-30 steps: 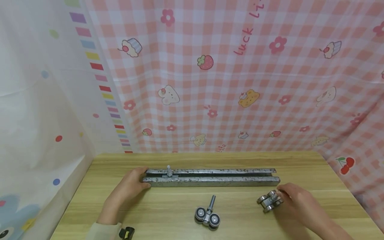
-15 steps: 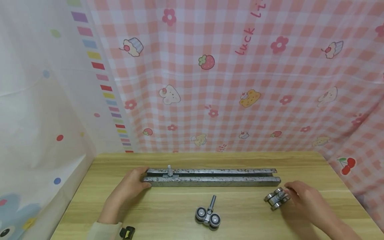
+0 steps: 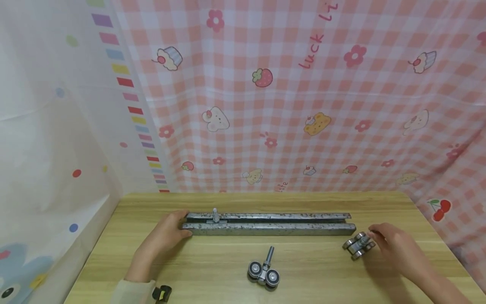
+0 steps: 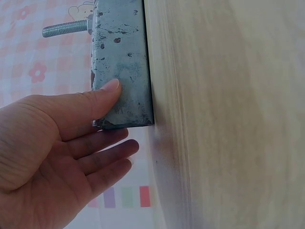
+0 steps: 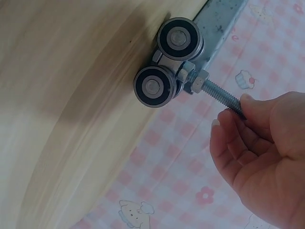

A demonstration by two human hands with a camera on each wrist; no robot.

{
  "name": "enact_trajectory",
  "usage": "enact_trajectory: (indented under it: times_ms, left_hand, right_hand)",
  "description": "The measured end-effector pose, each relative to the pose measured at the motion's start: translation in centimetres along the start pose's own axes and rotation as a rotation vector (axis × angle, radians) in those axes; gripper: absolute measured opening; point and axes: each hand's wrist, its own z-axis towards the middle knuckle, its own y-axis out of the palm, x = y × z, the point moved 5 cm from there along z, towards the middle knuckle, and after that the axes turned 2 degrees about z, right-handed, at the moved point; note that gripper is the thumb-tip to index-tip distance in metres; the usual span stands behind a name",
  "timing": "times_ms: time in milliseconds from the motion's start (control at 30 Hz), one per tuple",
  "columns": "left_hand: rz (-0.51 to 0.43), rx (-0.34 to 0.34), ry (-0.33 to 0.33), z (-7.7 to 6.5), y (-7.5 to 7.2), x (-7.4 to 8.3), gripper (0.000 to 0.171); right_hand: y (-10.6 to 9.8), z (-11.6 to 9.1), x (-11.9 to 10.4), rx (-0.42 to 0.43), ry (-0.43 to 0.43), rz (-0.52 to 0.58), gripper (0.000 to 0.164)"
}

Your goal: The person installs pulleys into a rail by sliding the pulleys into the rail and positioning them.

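A slotted steel rail [image 3: 273, 229] lies across the table, its slot facing up. My left hand [image 3: 167, 232] grips its left end, with the thumb [image 4: 107, 93] on the near side face. In the slot near that end sits a roller trolley whose threaded bolt [image 3: 215, 215] sticks up; its wheels are hidden inside. My right hand [image 3: 396, 249] pinches the bolt end [image 5: 224, 98] of a second roller trolley [image 3: 358, 245], just off the rail's right end, its wheels turned toward the left. A third roller trolley [image 3: 263, 273] lies in front of the rail, touched by neither hand.
The wooden table [image 3: 212, 266] carries everything. A pink checked cloth [image 3: 284, 97] hangs behind and at the right, a white one [image 3: 45, 126] at the left. A small black item [image 3: 162, 294] shows beside the left sleeve [image 3: 133, 292].
My right hand has moved right and slightly away from me, carrying the pinched roller trolley toward the rail's right end. My left hand keeps its grip on the rail.
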Motion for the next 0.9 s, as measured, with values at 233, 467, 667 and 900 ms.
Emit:
enact_trajectory:
  times_ms: [233, 467, 667, 900]
  left_hand:
    - [0.001, 0.004, 0.004, 0.2, 0.0, 0.1, 0.062]
    - [0.006, 0.007, 0.001, 0.1, -0.1, 0.1, 0.062]
    - [0.008, 0.005, 0.005, 0.1, 0.0, 0.0, 0.061]
    - [0.007, 0.004, 0.006, 0.1, 0.0, -0.1, 0.061]
  right_hand:
    - [-0.4, 0.2, 1.2, -0.038, 0.043, 0.005, 0.025]
    - [-0.6, 0.4, 2.2, -0.052, 0.059, -0.021, 0.025]
    - [-0.6, 0.5, 3.3, -0.06, 0.077, -0.024, 0.021]
    - [-0.7, 0.5, 4.2, -0.041, 0.082, -0.036, 0.019]
